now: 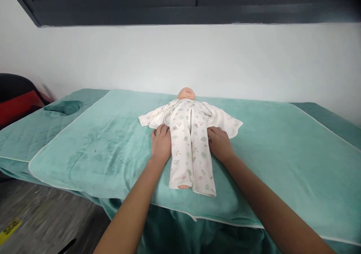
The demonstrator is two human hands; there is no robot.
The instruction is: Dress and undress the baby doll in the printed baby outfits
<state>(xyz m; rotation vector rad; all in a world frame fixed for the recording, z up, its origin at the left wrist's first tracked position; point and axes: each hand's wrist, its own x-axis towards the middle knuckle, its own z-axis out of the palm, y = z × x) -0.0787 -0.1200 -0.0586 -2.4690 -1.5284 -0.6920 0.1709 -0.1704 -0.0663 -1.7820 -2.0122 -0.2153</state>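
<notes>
A baby doll lies on its back, its head toward the wall. It has on a white long-sleeved top with sleeves spread to both sides. White baby trousers with small printed animals cover its front and legs; a bit of one foot shows at a leg opening. My left hand is closed at the trousers' left edge, fingers curled by the top's hem. At the right edge, my right hand is closed in a like way. The fingertips of both are partly hidden against the cloth.
The doll rests on a light green plush cover with white piping, over a darker green bed. At the left, the bed has a face hole. A black and red object stands beside it. A white wall rises behind, below a dark window frame.
</notes>
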